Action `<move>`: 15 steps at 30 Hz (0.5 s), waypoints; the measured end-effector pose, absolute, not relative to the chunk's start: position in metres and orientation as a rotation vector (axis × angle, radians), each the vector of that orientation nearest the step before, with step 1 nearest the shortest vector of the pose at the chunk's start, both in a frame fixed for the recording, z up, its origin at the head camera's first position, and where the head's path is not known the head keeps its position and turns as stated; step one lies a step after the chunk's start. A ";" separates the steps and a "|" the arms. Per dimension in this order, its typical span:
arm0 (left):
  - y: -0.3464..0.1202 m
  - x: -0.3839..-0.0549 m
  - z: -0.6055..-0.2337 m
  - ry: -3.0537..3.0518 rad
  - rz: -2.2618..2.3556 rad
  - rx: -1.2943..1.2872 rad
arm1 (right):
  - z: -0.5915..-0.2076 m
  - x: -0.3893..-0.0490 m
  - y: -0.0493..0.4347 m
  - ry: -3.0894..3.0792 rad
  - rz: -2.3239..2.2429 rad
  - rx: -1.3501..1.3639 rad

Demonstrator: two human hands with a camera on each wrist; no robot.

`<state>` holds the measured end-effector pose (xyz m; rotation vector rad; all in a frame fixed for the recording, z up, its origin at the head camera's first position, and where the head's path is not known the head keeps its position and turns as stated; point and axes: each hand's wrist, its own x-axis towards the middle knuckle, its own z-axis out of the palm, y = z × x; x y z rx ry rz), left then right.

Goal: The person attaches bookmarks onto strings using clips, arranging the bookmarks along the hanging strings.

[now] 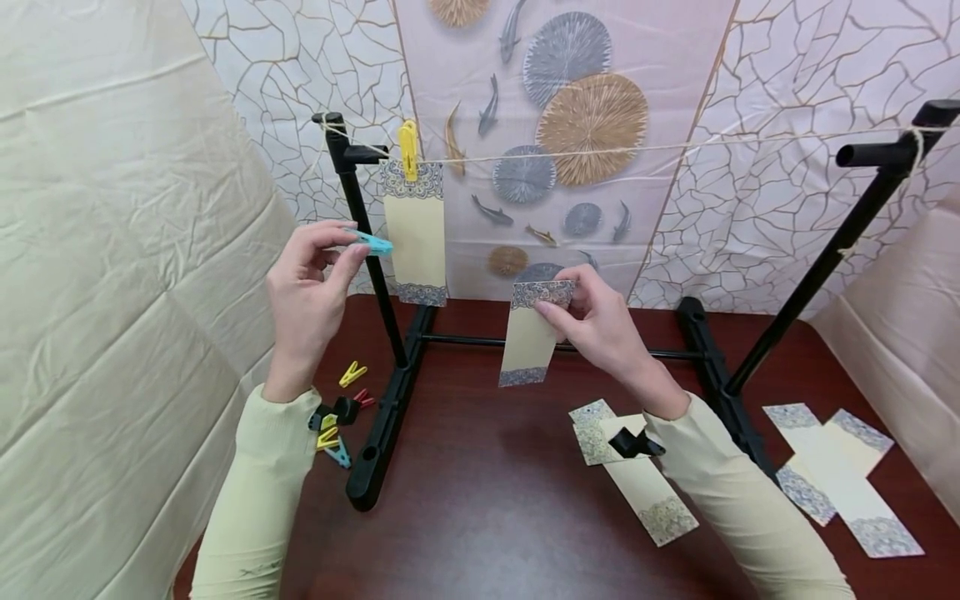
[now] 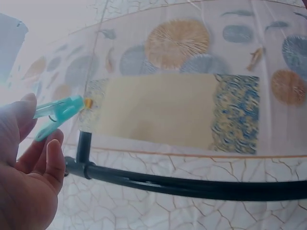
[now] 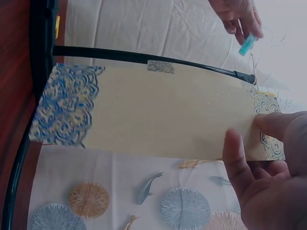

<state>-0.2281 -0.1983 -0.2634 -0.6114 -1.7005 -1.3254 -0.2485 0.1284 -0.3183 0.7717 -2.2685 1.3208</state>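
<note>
My left hand [image 1: 307, 292] pinches a light blue clothespin [image 1: 372, 242] between thumb and fingers, level with a card that hangs to its right. In the left wrist view the clothespin [image 2: 60, 114] points toward that card's top end. With thumb and fingers my right hand [image 1: 600, 321] grips a cream card [image 1: 528, 342] by its patterned top edge, below the string. The hanging card [image 1: 416, 237] has blue-grey patterned ends and is fixed to the string [image 1: 517, 157] by a yellow clothespin [image 1: 408, 150].
A black stand [image 1: 390, 417] holds the string between its two posts. Yellow, red and blue clothespins [image 1: 352, 373] lie left of it on the dark table [image 1: 465, 517]. Patterned cards lie under my right forearm [image 1: 652, 500] and in a crossed pile [image 1: 847, 483] at the right.
</note>
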 end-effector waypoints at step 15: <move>-0.171 -0.236 -0.221 -1.655 -1.273 -0.746 | -0.298 -0.264 0.107 -2.185 1.311 0.762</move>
